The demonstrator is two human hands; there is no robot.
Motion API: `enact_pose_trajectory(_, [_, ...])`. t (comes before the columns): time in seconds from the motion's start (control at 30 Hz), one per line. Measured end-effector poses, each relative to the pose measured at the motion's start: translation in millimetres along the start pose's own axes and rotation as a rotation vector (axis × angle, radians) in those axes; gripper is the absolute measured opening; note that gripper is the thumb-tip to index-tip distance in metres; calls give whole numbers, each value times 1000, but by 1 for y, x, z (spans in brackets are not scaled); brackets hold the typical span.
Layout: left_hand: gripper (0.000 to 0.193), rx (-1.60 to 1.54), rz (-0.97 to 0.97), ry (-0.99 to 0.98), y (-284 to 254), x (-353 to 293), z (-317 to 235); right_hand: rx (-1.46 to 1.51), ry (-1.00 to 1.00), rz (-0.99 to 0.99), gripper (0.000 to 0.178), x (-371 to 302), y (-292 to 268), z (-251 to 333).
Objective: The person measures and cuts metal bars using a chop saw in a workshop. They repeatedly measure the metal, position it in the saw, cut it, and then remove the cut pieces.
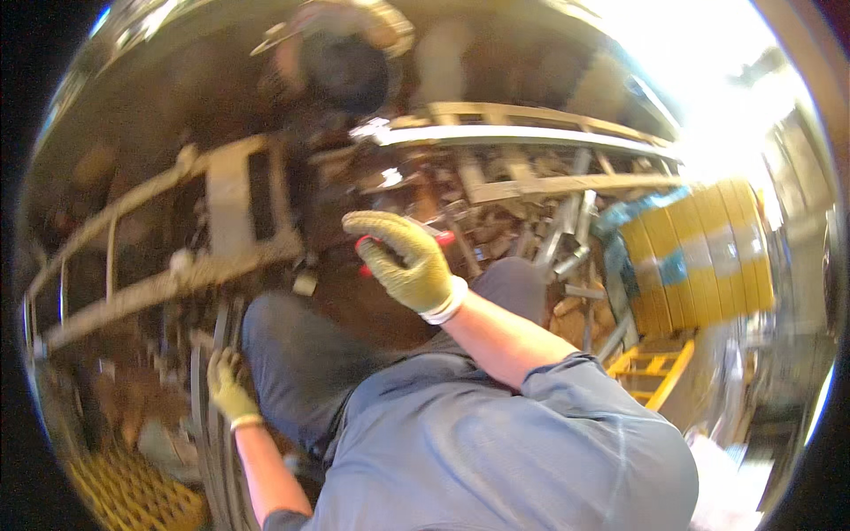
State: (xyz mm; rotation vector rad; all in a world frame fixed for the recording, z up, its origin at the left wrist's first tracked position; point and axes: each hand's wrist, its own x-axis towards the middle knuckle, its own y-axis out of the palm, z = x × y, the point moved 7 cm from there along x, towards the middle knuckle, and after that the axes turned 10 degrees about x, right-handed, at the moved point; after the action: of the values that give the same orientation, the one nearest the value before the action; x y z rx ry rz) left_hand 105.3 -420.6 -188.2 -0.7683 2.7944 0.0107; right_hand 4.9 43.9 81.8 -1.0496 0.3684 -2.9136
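My right hand [405, 265], in a yellowish work glove with a white cuff, is raised in front of my lap. Its fingers curl around a red-handled tool [364, 257], whose red also shows behind the hand; the tool's kind is mostly hidden. Down beside my left thigh is my left hand [230, 386], gloved alike, its fingers apart and pointing forward. It is next to long grey metal bars [199, 389], and no held thing shows in it. Motion blur softens the picture.
A wooden frame [150, 276] stretches across the left. Ahead lies another slatted wooden frame [531, 187] with a pale metal bar [531, 134] along it. At right are a taped cardboard box [699, 257] and a yellow ladder-like frame [657, 370]. Yellow mesh [133, 491] lies lower left.
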Motion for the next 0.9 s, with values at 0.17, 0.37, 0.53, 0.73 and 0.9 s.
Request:
enact_pose_trajectory(0.17, [39, 16, 85, 220, 83, 19, -97, 642, 470, -582, 33, -37, -99, -145])
enact_pose_trajectory(0.37, [34, 314, 281, 637, 223, -1, -205, 809, 784, -888, 39, -52, -191, -275])
enact_pose_trajectory(0.53, [33, 419, 623, 655, 347, -29, -243, 929, 783, -1053, 59, -39, -227, -339])
enact_pose_trajectory(0.73, [45, 748, 736, 1243, 499, -49, -272, 1006, 779, -1102, 70, -18, -253, -390])
enact_pose_trajectory(0.9, [56, 988, 719, 1321, 637, -26, -232, 1177, 843, -1141, 52, -19, -271, -410])
